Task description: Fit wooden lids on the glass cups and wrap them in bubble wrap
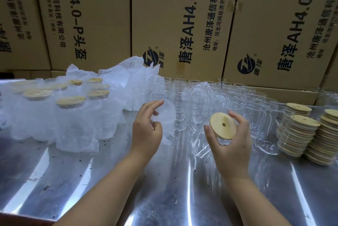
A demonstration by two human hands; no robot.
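The tabletop (pixel 73 180) is bare polished metal, mirror-glossy with bright streaks of glare and scattered dark specks. The cups (pixel 199 97) at centre are clear, smooth, shiny glass. The lid (pixel 222 128) right of centre and the stacked lids (pixel 296 134) at the right edge are pale, matt, smooth wood. The bubble wrap (pixel 82 125) on the left is translucent, crinkled plastic with a soft sheen. The boxes (pixel 179 15) across the top are matt brown cardboard, one bearing glossy clear tape (pixel 235 6).

Running sideways in dark print on the middle carton (pixel 164 15) at 12 o'clock: "唐泽AH4.0-P", "沧州唐泽通信科技有限", "地址:河北河间经济开发区(西区)", beside a round logo (pixel 150 58) reading "唐泽". Repeating on the left carton (pixel 102 15) at 10 o'clock as "AH4.0-P头盔" and "科技有限公司", and on the right carton (pixel 270 15) at 2 o'clock as "唐泽AH4.0-P".
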